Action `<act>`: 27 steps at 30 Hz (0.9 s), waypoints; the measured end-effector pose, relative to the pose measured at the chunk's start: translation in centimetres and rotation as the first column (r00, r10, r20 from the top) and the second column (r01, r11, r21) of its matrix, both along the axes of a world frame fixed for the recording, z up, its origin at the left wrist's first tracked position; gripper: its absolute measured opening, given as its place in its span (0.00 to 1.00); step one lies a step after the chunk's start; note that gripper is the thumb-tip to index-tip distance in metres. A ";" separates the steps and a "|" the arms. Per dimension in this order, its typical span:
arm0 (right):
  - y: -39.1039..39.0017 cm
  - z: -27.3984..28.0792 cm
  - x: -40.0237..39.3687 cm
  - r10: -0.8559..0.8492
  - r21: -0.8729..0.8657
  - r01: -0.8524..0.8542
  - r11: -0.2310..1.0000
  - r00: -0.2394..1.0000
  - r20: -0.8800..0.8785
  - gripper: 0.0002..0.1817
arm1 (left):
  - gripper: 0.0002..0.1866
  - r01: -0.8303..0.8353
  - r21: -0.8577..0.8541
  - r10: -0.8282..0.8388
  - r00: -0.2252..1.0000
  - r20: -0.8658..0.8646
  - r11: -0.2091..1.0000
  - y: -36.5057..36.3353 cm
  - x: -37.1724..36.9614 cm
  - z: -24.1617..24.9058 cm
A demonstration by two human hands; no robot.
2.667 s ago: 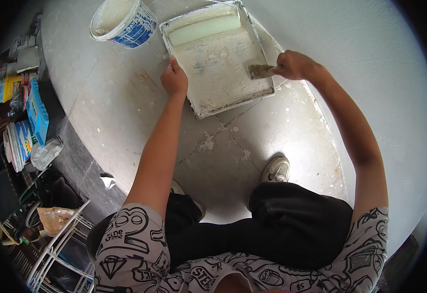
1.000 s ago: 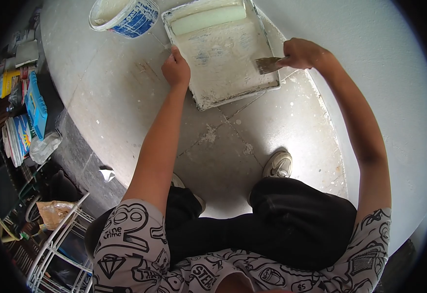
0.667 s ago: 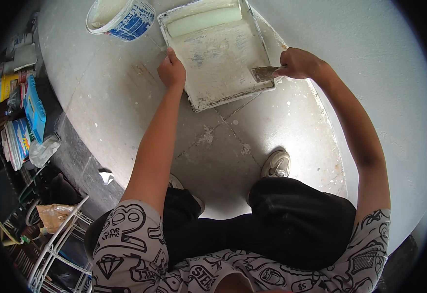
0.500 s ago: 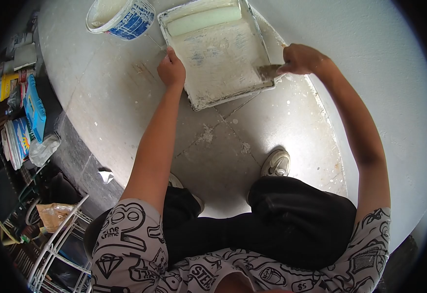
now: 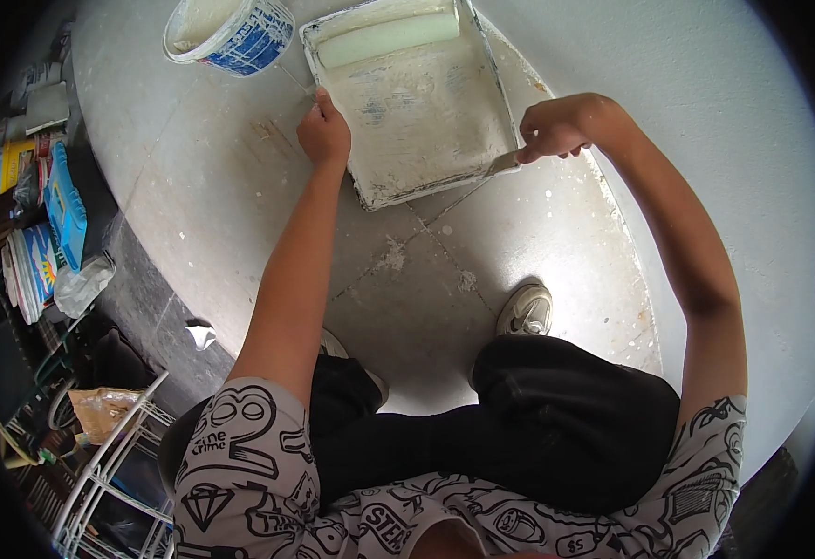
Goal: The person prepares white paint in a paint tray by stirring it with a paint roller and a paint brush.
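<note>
Paint tray (image 5: 426, 126), rectangular and crusted, on a speckled tiled floor (image 5: 407, 307), near its edge along a pale wall (image 5: 715, 140); pale cylindrical roller (image 5: 390, 40) inside; left hand (image 5: 324, 132) gripping the rim, right hand (image 5: 556, 128) holding a scraper (image 5: 503, 166) at the near right corner

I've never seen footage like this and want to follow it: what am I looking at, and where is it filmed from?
There is no robot here, only a person using bare hands. Every picture comes from one camera worn on the head, looking forward and down, so the arms reach away from you.

On the floor lies a paint-crusted tray with a pale roller across its far end. A white and blue bucket is to its left. The left hand grips the tray's left edge. The right hand holds a flat scraper, seen nearly edge-on at the tray's near right corner.
</note>
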State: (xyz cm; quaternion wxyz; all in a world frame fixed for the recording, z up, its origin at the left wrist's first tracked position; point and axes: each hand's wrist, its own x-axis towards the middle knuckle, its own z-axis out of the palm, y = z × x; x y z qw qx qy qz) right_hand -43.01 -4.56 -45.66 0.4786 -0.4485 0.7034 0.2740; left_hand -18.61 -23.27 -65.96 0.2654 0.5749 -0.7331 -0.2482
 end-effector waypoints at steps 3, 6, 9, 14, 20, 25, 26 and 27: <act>-1.2 -1.5 -0.3 -0.036 0.078 0.030 0.997 0.996 0.078 0.21 | 0.35 -0.005 0.013 0.005 1.000 -0.025 1.000 0.1 -0.1 0.3; -1.4 -3.1 -1.0 -0.112 0.139 0.089 0.986 0.980 0.162 0.21 | 0.35 -0.002 -0.007 0.002 1.000 -0.011 1.000 0.0 0.0 0.1; -0.5 -4.2 -1.8 -0.221 0.153 0.193 0.969 0.954 0.200 0.21 | 0.35 0.019 0.026 -0.019 1.000 -0.026 0.999 0.1 0.1 0.4; 2.9 -6.0 -2.5 -0.186 -0.024 0.202 0.979 0.938 0.292 0.22 | 0.35 0.005 0.027 -0.005 1.000 0.020 1.000 -0.2 0.1 0.0; 6.8 -9.0 -2.3 -0.074 -0.300 0.164 0.940 0.955 0.288 0.29 | 0.36 0.003 0.028 -0.002 1.000 -0.027 1.000 0.1 0.1 -0.2; 7.7 -7.9 -1.1 -0.123 -0.287 0.216 0.933 0.943 0.309 0.25 | 0.33 0.006 0.024 -0.007 1.000 0.019 1.000 0.1 0.1 0.1; 7.8 -7.9 -1.0 -0.133 -0.290 0.228 0.930 0.940 0.314 0.24 | 0.33 0.002 0.024 -0.002 1.000 0.022 1.000 0.1 0.1 0.1; 7.8 -7.8 -1.0 -0.143 -0.293 0.240 0.925 0.937 0.318 0.24 | 0.33 -0.003 0.023 0.002 1.000 0.024 1.000 0.0 0.0 0.1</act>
